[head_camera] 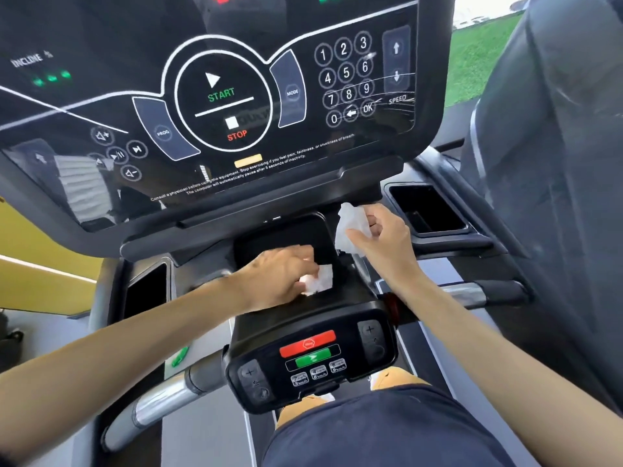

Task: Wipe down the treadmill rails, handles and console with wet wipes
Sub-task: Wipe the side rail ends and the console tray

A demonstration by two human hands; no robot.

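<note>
The treadmill's black console [236,170] fills the top of the view, with START and STOP marks and a number pad. Below it is a black centre tray [290,234]. My left hand [273,278] presses a crumpled white wet wipe [318,279] onto the tray's surface. My right hand [384,234] holds a second white wet wipe [350,227] bunched up just under the console's lower right edge. Closer to me sits the lower control pod [313,358] with red and green buttons. Silver and black handles [161,399] [485,291] stick out on either side.
Cup-holder pockets sit at the left [145,291] and right [428,210] of the tray. A grey upright [553,163] rises at the right. My legs in dark shorts [387,433] stand on the belt. A yellow wall shows at the left.
</note>
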